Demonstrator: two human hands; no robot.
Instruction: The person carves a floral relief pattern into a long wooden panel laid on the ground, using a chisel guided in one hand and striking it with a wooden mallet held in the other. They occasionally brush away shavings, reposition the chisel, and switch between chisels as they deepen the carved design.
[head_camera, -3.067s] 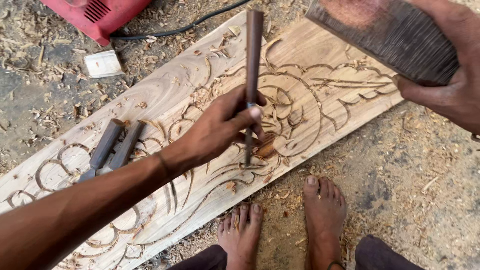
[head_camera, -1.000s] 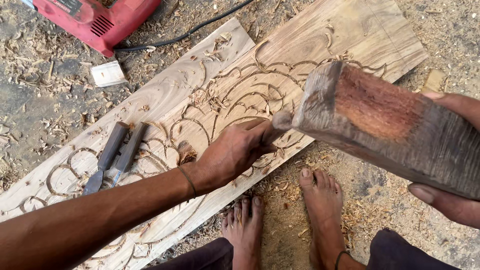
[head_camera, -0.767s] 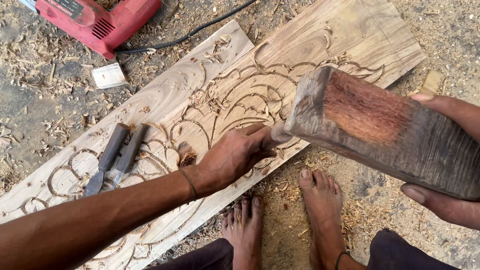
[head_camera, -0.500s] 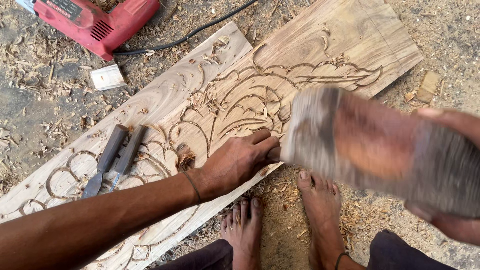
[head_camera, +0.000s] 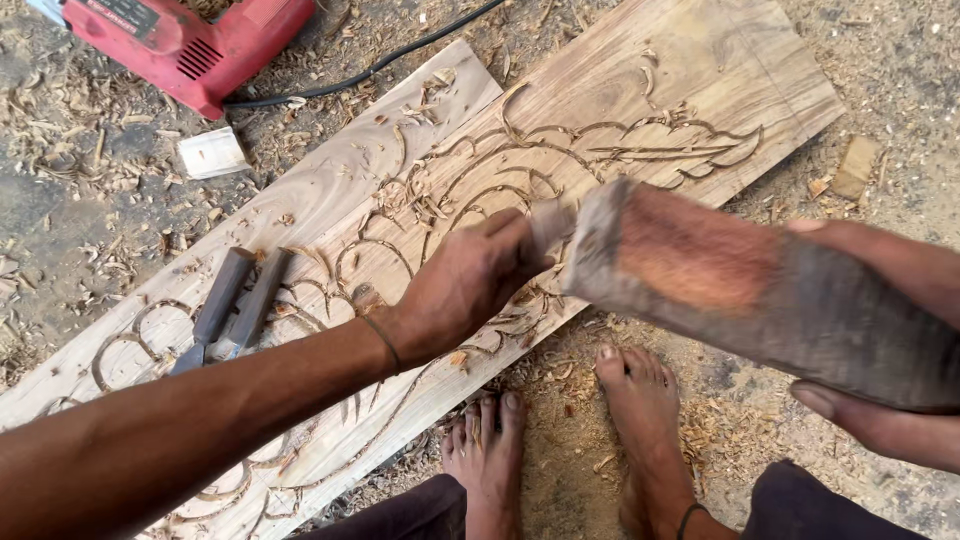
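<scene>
Over the middle of the carved plank (head_camera: 640, 95), the left hand (head_camera: 465, 285) is closed in a fist around a chisel (head_camera: 548, 222), of which only the blunt top end shows above the fingers; the blade is hidden under the hand. The right hand (head_camera: 890, 340), at the right edge of the view, is wrapped around a heavy block of wood (head_camera: 760, 290), fingers above it and thumb below. The block's near end is touching or just beside the chisel's top; blur keeps me from telling which. The two hands are well apart, joined only through chisel and block.

The plank lies slantwise on the dirt ground, cut with curling leaf and vine lines and strewn with shavings. Two more chisels (head_camera: 232, 310) lie side by side on its left part. Two bare feet (head_camera: 640, 420) stand just beside its near edge. Beyond the plank, at the top left, sit a red power tool (head_camera: 190, 45) with a black cord (head_camera: 400, 55) and a small pale block (head_camera: 212, 152).
</scene>
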